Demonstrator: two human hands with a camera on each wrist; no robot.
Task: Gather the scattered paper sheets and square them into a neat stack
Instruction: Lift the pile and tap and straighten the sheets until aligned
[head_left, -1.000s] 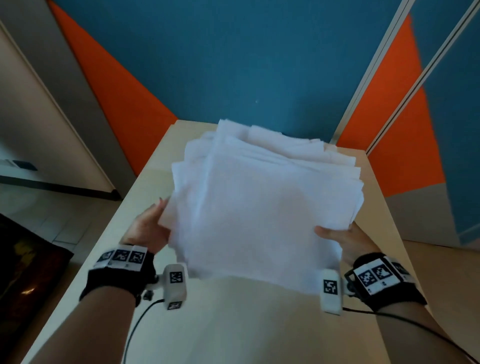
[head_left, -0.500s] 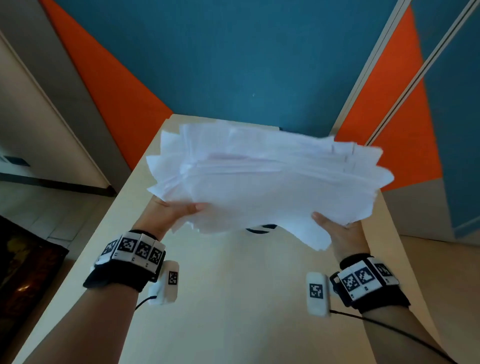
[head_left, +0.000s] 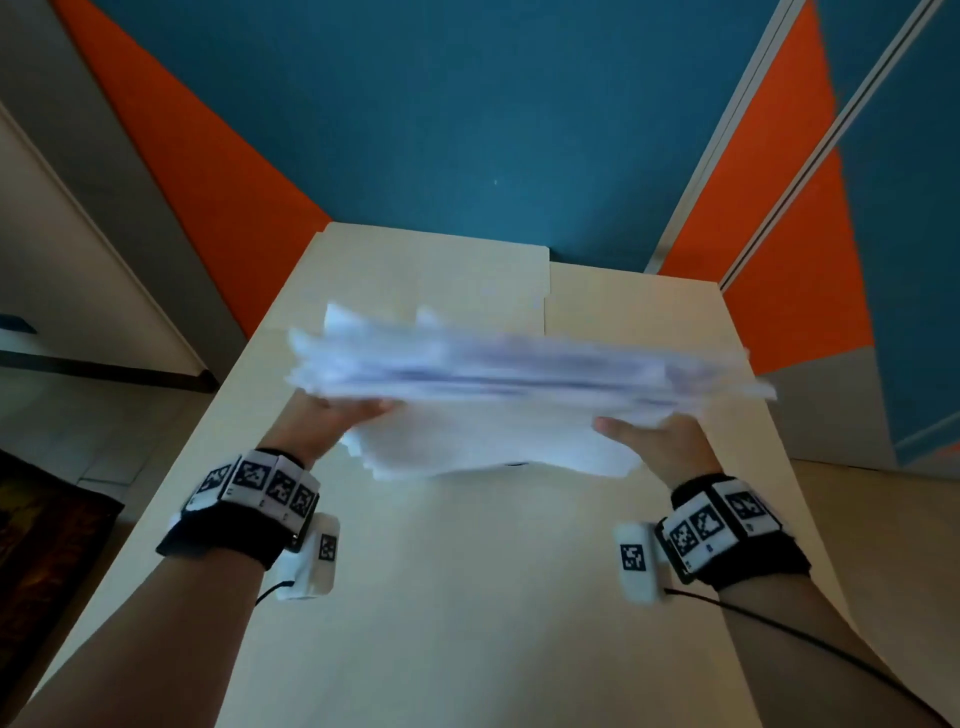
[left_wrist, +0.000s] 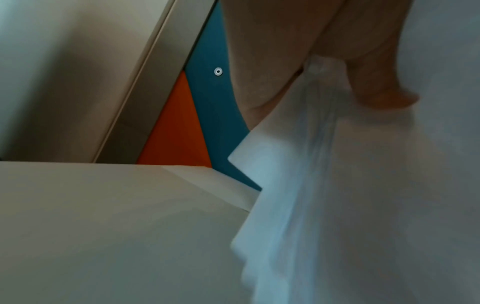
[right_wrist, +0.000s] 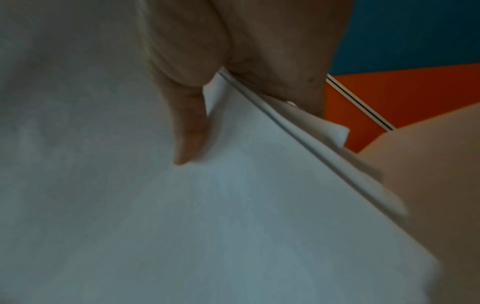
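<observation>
The paper stack (head_left: 519, 384) hung ragged above the surface (head_left: 467, 597), long axis running left-right between your hands. Your left hand (head_left: 332, 421) and right hand (head_left: 660, 441) pinched opposite ends, thumbs nearest you, fingers behind, so tapping down looked next.

The paper stack (head_left: 498, 384) sits between left hand (head_left: 332, 423) and right hand (head_left: 660, 441), above the table (head_left: 467, 597).

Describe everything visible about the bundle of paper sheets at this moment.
The bundle of paper sheets is white, thick and blurred, held above the pale table. The left hand and right hand grip its two ends, thumbs on the near face. Edges are ragged, with corners poking out unevenly at both ends.
</observation>
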